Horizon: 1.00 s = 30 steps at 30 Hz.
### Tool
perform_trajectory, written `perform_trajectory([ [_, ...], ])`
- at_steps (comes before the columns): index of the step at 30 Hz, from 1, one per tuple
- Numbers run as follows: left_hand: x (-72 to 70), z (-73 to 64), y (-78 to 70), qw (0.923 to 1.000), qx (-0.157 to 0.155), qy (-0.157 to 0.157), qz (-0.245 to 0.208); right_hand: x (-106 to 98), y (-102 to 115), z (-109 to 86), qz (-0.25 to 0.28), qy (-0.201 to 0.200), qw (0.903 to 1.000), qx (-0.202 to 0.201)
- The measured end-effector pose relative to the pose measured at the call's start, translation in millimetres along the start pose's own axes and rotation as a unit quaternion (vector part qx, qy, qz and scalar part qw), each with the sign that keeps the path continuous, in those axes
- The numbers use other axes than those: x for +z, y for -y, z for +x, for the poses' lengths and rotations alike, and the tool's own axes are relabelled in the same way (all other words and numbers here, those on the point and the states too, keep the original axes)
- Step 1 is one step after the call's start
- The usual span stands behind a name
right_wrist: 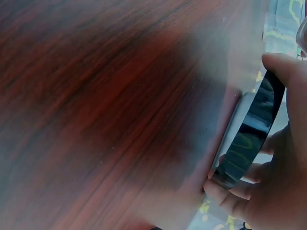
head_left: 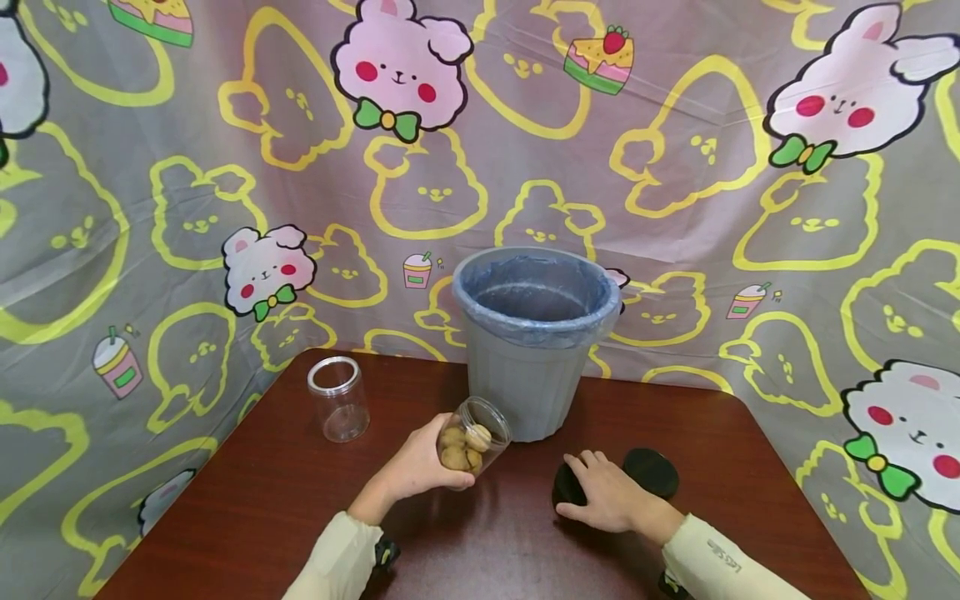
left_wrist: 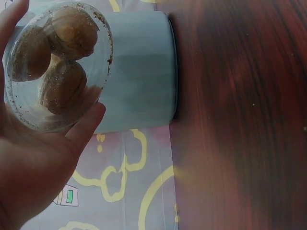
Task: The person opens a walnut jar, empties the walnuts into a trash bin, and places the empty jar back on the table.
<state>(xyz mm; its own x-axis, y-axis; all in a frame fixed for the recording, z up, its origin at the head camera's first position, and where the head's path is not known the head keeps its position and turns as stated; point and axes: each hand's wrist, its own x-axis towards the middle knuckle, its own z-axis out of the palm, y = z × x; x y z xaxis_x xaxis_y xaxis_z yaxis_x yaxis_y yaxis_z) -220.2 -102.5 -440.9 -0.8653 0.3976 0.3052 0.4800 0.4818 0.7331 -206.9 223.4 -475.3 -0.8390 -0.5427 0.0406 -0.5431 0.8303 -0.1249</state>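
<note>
My left hand [head_left: 420, 461] grips a clear jar [head_left: 491, 413] without a lid, tilted with its mouth up and to the right. Several walnuts [head_left: 454, 457] lie inside; the left wrist view shows some of these walnuts [left_wrist: 64, 86] through the jar's bottom. My right hand [head_left: 611, 493] holds a round black lid [right_wrist: 252, 132] by its rim, thumb on one side and fingers on the other. In the head view that hand covers part of the lid. Whether the lid touches the table cannot be told. A second black lid [head_left: 651, 473] lies flat just right of the hand.
Behind the hands stands a grey bin [head_left: 525, 375] lined with a blue bag [head_left: 480, 312]. A second clear jar [head_left: 345, 408], uncapped, stands upright at the back left of the dark red wooden table [head_left: 247, 508]. A patterned cloth [head_left: 420, 192] hangs around the table.
</note>
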Motion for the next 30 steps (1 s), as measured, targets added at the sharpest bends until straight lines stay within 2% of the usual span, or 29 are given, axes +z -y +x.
perform_trajectory([
  [12, 0.5, -0.2, 2.3, 0.9999, -0.009, 0.000, 0.007, 3.5, -0.9, 0.2, -0.004, 0.012, 0.9998, -0.018],
  [20, 0.2, 0.3, 1.7, 0.9999, -0.008, -0.002, 0.006, 7.6, -2.6, 2.4, 0.005, 0.028, 0.9996, -0.008],
  [30, 0.5, 0.0, 2.4, 1.0000, -0.007, -0.002, 0.007, 12.1, -2.0, 2.9, 0.008, 0.030, 0.9995, -0.004],
])
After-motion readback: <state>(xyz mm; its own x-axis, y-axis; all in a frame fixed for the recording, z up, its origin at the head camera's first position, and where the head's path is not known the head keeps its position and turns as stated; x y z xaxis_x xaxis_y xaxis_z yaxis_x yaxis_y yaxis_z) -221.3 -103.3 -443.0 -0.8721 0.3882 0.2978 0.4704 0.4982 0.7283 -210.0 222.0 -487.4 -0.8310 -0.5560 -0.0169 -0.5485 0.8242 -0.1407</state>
